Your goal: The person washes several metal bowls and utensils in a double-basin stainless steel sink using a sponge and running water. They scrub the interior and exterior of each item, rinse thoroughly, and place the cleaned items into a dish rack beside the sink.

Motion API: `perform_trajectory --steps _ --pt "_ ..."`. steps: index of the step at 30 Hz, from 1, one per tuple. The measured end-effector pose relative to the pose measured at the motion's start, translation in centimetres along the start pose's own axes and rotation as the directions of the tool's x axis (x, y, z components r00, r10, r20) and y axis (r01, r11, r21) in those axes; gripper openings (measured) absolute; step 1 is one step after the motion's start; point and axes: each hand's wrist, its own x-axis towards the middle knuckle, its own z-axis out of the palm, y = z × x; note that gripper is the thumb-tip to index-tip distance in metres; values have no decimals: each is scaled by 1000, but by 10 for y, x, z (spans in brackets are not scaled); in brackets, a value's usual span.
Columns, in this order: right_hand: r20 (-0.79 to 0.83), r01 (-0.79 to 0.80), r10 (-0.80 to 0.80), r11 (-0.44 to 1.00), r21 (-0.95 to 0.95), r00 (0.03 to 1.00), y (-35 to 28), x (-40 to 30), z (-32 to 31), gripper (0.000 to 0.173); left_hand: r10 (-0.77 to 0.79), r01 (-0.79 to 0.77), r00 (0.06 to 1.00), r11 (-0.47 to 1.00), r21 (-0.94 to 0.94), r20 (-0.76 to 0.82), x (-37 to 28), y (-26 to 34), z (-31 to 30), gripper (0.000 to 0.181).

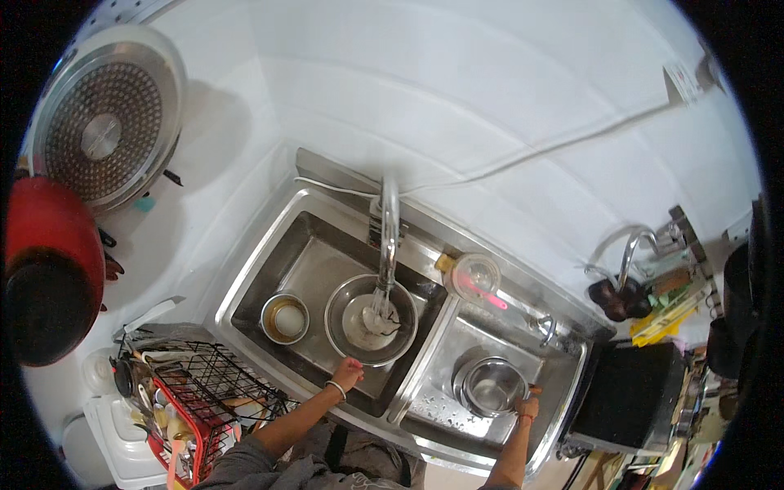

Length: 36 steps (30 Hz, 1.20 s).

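Water runs from the chrome faucet (389, 239) into a large steel bowl (335, 324) in the left basin of the double sink (282, 211). My left hand (348, 373) is at the near rim of this bowl, its fingers partly bent; whether it grips the rim cannot be told. To the left in the same basin stands a small metal bowl (285, 318). In the right basin, my right hand (527, 405) is at the right side of nested steel bowls (493, 387) and appears to hold their rim. The fingers are partly hidden.
A clear container (471, 277) with a pink-handled utensil (493, 298) stands on the divider's back ledge. A black wire rack (214, 367) and red basket (184, 410) with utensils are at the left. Pans (104, 131) hang on the left wall; a black appliance (631, 392) stands right of the sink.
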Motion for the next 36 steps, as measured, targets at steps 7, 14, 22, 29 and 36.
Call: perform_trajectory --steps 7,14,22,29,36 --pt "-333 504 -410 819 275 849 5 11 -18 29 -37 36 999 995 -88 -12 19 19 -17 15" --pt "36 62 -256 365 929 966 -112 -132 -147 18 -163 169 985 971 -166 50 22 77 3 19" --pt "-41 145 -534 154 977 844 -297 -202 -100 11 478 -578 596 -300 758 644 -7 156 42 63" --pt "-124 419 -638 336 844 760 -356 -228 -93 17 95 -418 882 -292 861 461 70 118 39 67" --pt "-122 449 -696 310 838 708 -359 -226 -97 22 308 -426 903 538 728 300 45 175 71 49"
